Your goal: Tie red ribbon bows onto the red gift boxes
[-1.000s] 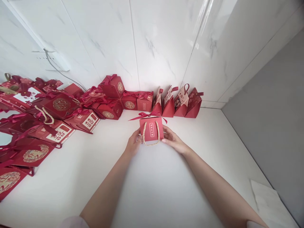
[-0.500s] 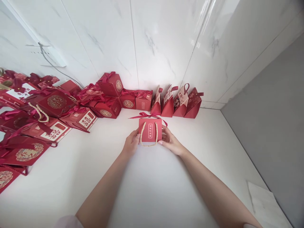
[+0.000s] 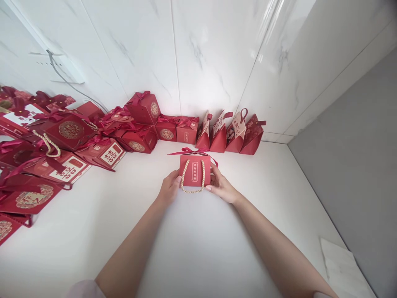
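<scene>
Loads of bare surface (image 3: pixel 201 248) in front and to the right; red boxes (image 3: pixel 62 145) crowd the left; pouches (image 3: pixel 231 132) line the wall (image 3: pixel 217 54) behind.

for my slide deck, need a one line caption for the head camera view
Left hand and right hand hold a small red gift box with a rope handle on a white counter.

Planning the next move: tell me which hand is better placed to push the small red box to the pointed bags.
Probably the right hand: it holds the right side of the small red box, and the pointed bags stand beyond it, rightward. The left hand holds the other side.
</scene>
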`<state>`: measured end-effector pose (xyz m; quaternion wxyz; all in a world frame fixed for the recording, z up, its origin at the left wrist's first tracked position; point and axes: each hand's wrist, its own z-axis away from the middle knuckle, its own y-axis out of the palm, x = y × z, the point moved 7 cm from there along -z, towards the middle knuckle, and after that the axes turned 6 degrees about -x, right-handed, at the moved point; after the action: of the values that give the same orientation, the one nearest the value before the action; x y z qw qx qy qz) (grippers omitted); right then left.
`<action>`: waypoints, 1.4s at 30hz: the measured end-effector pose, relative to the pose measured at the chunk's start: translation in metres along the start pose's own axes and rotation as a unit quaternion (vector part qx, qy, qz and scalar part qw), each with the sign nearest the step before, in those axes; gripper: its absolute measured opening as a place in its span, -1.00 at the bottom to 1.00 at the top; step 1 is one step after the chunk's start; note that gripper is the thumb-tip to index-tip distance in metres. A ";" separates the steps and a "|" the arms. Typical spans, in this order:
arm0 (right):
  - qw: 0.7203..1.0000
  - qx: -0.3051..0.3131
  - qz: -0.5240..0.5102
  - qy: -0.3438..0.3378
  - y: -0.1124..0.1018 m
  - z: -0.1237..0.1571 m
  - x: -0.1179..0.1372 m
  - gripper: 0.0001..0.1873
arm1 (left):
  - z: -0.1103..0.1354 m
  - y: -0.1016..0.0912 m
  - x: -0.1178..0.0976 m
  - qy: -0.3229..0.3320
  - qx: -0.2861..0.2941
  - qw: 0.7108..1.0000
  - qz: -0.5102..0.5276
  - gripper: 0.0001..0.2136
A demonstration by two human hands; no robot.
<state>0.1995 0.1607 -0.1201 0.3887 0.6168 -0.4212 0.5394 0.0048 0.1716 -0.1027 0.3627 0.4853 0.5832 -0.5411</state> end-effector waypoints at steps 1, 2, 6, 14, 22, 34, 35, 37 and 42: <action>1.000 0.001 -0.003 0.000 0.000 0.000 0.000 0.08 | 0.000 0.000 0.001 -0.002 -0.001 1.000 -0.001 -0.45; 1.000 0.001 -0.006 0.001 0.000 0.000 0.000 0.08 | 0.000 0.000 0.001 -0.004 -0.002 1.000 -0.001 -0.45; 1.000 -0.001 -0.021 0.009 0.000 -0.001 0.002 0.06 | 0.000 0.000 -0.002 0.002 -0.004 1.000 0.003 -0.44; 0.999 -0.018 -0.047 0.016 -0.002 -0.002 0.001 0.02 | 0.001 0.001 -0.006 0.009 0.000 1.000 0.012 -0.44; 0.999 -0.020 -0.048 0.017 -0.002 -0.003 -0.001 0.00 | 0.001 0.000 -0.004 0.006 -0.007 1.000 -0.005 -0.42; 0.998 -0.028 -0.057 0.019 -0.002 -0.003 0.001 -0.07 | 0.000 0.001 -0.004 0.015 -0.002 1.000 -0.016 -0.42; 0.998 -0.028 -0.058 0.019 -0.002 -0.003 0.000 -0.07 | -0.001 0.001 -0.004 0.017 -0.002 1.000 -0.014 -0.42; 0.998 -0.028 -0.058 0.019 -0.002 -0.003 0.000 -0.07 | -0.001 0.000 -0.004 0.022 -0.001 1.000 -0.010 -0.43; 0.998 -0.029 -0.058 0.019 -0.003 -0.004 -0.002 -0.07 | 0.000 0.000 -0.002 0.017 0.004 1.000 -0.016 -0.44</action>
<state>0.2009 0.1652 -0.1214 0.4447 0.6183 -0.3931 0.5152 0.0057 0.1714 -0.1004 0.3422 0.4868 0.5949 -0.5403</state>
